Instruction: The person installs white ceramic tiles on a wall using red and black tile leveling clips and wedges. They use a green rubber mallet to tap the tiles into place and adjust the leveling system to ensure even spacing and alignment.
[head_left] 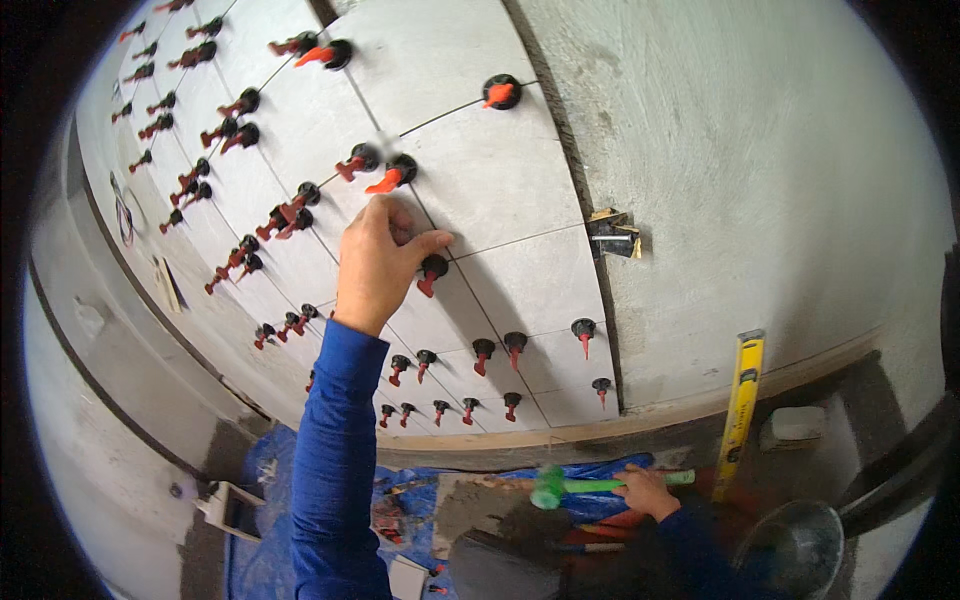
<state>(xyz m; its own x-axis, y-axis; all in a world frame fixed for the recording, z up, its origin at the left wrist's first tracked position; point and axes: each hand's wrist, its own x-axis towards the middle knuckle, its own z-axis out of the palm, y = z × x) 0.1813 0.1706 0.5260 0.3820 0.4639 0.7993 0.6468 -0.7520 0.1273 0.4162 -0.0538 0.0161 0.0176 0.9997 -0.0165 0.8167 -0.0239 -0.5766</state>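
Observation:
My left hand (375, 262) reaches up to the tiled wall, its fingers curled and its thumb apart from them, near the tile surface. Nothing shows between them. Just above the fingertips is an orange-handled tile levelling clip (391, 176) with a black base. A red-handled levelling clip (431, 274) sits just below the thumb. Many similar clips stand along the joints of the pale wall tiles (480, 180). Low at the right, my right hand (645, 492) is closed round the handle of a green mallet (595, 486). Its green head points left, slightly blurred.
A yellow spirit level (739, 415) leans upright against the wall at right. Near it are a pale block (797, 424) and a clear bucket (795, 550). An electrical box (614, 238) is set in the bare plaster wall (760, 180). Blue sheeting (268, 520) covers the floor.

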